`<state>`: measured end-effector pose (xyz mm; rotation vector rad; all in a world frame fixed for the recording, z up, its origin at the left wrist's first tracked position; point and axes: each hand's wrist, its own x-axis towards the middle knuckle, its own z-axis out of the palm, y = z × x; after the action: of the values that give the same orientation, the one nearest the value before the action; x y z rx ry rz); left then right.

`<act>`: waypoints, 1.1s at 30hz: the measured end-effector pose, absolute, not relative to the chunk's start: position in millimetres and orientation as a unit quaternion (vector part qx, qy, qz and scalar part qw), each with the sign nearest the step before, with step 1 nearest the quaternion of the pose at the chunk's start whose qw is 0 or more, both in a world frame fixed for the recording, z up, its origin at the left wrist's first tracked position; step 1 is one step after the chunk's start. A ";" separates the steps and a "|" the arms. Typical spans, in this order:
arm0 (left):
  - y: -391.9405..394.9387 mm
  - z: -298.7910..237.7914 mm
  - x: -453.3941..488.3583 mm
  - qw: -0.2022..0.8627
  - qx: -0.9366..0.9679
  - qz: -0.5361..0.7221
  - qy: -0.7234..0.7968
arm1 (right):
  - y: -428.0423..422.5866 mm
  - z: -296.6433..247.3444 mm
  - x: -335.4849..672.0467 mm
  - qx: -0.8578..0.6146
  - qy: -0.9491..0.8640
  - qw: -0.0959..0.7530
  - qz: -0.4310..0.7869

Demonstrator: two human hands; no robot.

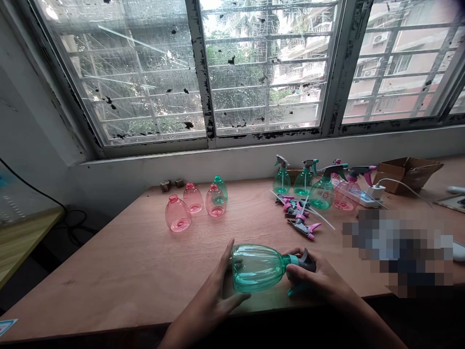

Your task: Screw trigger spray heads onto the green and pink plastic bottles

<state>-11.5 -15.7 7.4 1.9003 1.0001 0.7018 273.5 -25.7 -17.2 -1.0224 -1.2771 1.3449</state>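
Note:
A clear green spray bottle (256, 267) lies on its side near the front edge of the wooden table (127, 261). My left hand (214, 295) cups the bottle's base, thumb and fingers wrapped round it. My right hand (319, 281) is closed round the grey and teal trigger head (305, 264) at the bottle's neck.
Three pink bottles (192, 203) and one green bottle (220, 186) without heads stand mid-table. Loose trigger heads (300, 215) lie to the right, with several assembled spray bottles (321, 186) behind them. A power strip (366, 196), a cardboard box (407, 172) and a blurred patch sit at the right.

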 end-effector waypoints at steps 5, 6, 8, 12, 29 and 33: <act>-19.1 13.6 -11.3 0.428 0.748 0.265 0.432 | -26.3 -16.7 274.6 -0.417 -0.531 0.485 0.556; -19.5 14.5 -11.3 0.425 0.749 0.264 0.435 | -26.2 -17.0 274.9 -0.415 -0.532 0.485 0.556; -19.3 14.4 -11.2 0.418 0.753 0.265 0.433 | -25.9 -17.5 275.2 -0.414 -0.533 0.486 0.555; -17.6 10.7 -11.1 0.422 0.755 0.277 0.418 | -25.8 -17.3 274.8 -0.416 -0.532 0.484 0.557; -20.2 14.8 -9.6 0.435 0.755 0.270 0.410 | -25.4 -17.3 276.0 -0.418 -0.537 0.476 0.557; -20.0 17.5 -10.1 0.431 0.752 0.257 0.428 | -25.6 -15.8 276.0 -0.426 -0.542 0.472 0.549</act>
<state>-10.1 -20.0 17.5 1.8753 1.0678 0.6405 276.0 -25.6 -15.8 -1.0430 -1.3272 1.3439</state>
